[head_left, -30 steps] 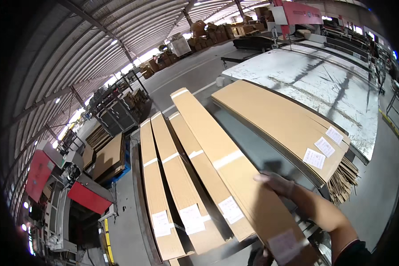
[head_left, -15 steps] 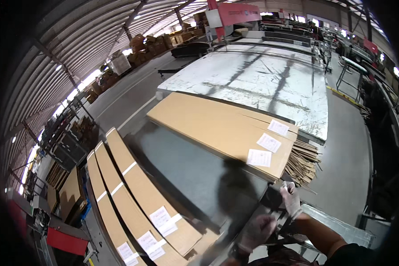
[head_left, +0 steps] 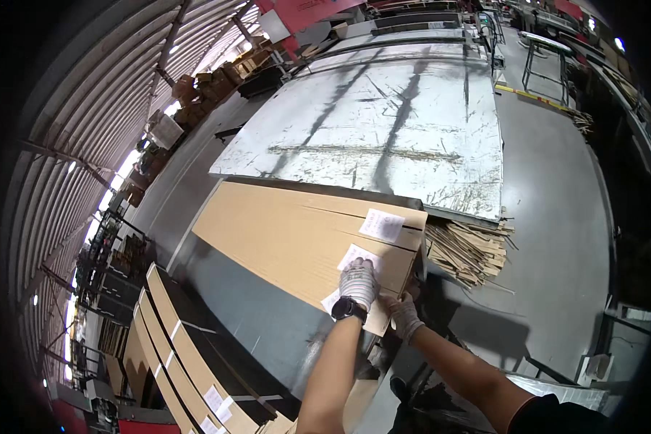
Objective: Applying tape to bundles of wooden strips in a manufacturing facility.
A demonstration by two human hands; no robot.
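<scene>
Flat brown cardboard pieces [head_left: 282, 235] lie side by side on a dark table [head_left: 242, 286]. My left hand [head_left: 359, 282], in a pale glove with a black watch at the wrist, rests palm down on them, its fingers over a white paper label [head_left: 351, 254]. Another label [head_left: 382, 226] lies farther off, and a third [head_left: 330, 300] is partly covered by my left hand. At the near right corner, my gloved right hand [head_left: 403, 315] closes on the end edge of the cardboard. Its lower fingers are partly hidden.
Beyond the cardboard stands a large scuffed white table [head_left: 383, 123]. A pile of thin cardboard strips [head_left: 466, 249] is heaped to the right. Strapped long cardboard bundles [head_left: 184, 336] with labels stand at the lower left. Grey floor [head_left: 550, 195] runs along the right.
Both hands have come forward onto the labelled end of the cardboard: the left onto its top, the right to its edge. The view has shifted right and closer.
</scene>
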